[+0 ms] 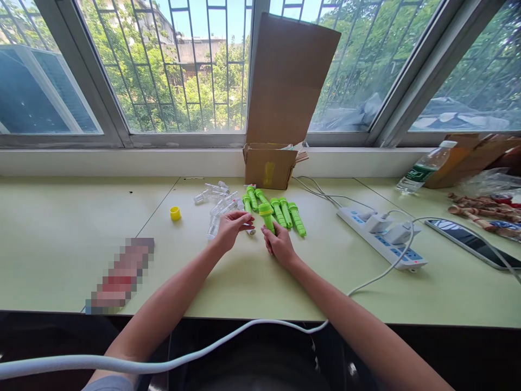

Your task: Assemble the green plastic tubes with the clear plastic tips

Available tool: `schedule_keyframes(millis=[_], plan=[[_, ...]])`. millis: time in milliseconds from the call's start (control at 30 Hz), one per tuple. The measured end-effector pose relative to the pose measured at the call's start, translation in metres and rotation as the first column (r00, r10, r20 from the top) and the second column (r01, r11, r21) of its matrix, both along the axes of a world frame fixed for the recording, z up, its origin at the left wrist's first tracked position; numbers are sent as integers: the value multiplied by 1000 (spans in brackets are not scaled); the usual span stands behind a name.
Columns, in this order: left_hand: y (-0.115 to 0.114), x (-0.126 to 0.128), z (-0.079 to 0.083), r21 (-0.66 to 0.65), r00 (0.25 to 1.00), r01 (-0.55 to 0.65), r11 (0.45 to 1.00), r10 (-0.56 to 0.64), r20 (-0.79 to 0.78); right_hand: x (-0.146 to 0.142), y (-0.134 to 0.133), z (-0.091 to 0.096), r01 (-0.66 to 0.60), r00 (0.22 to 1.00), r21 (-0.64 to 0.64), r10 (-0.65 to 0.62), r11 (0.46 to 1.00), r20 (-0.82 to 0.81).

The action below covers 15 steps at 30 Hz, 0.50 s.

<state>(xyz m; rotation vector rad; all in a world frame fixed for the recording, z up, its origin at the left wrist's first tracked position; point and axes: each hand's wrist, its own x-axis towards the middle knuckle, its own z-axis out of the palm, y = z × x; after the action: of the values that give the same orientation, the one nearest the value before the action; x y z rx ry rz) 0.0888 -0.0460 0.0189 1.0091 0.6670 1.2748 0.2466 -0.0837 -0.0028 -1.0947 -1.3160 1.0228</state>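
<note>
My right hand (280, 244) is wrapped round a green plastic tube (266, 216), held upright with its wider, yellowish-green ribbed top uppermost. Just left of it, my left hand (233, 229) has thumb and fingers pinched together, pointing at the tube but apart from it; whatever is between the fingertips is too small or hidden to make out. Several similar green tubes (299, 220) lie on the table behind my hands. Beyond my left hand is a loose pile of clear plastic tubes (223, 202) with threaded ends. A yellow ring-shaped cap (175, 213) sits alone farther left.
An open cardboard box (268, 167) stands against the window wall. To the right are a white power strip (380, 239) with plugs, a phone (476, 241) and a water bottle (425, 168). A white cable (171, 361) crosses in front of me. A blurred-out flat item (122, 277) lies left.
</note>
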Motion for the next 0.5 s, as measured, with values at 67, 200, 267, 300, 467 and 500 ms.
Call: schedule_keyframes(millis=[67, 200, 267, 300, 467, 500], plan=[[1, 0, -1, 0, 1000, 0, 1000, 0, -11, 0, -1, 0, -2, 1000, -3, 2, 1000, -1], [2, 0, -2, 4, 1000, 7, 1000, -7, -24, 0, -1, 1, 3, 1000, -2, -3, 1000, 3], [2, 0, -2, 6, 999, 7, 1000, -7, -33, 0, -1, 1, 2, 1000, 1, -2, 1000, 5], [2, 0, -1, 7, 999, 9, 1000, -9, -36, 0, -1, 1, 3, 1000, 2, -3, 1000, 8], [0, -1, 0, 1, 1000, 19, 1000, -19, -21, 0, -1, 2, -2, 1000, -4, 3, 1000, 13], [0, -1, 0, -2, 1000, 22, 1000, -22, -15, 0, -1, 2, -5, 1000, -6, 5, 1000, 10]])
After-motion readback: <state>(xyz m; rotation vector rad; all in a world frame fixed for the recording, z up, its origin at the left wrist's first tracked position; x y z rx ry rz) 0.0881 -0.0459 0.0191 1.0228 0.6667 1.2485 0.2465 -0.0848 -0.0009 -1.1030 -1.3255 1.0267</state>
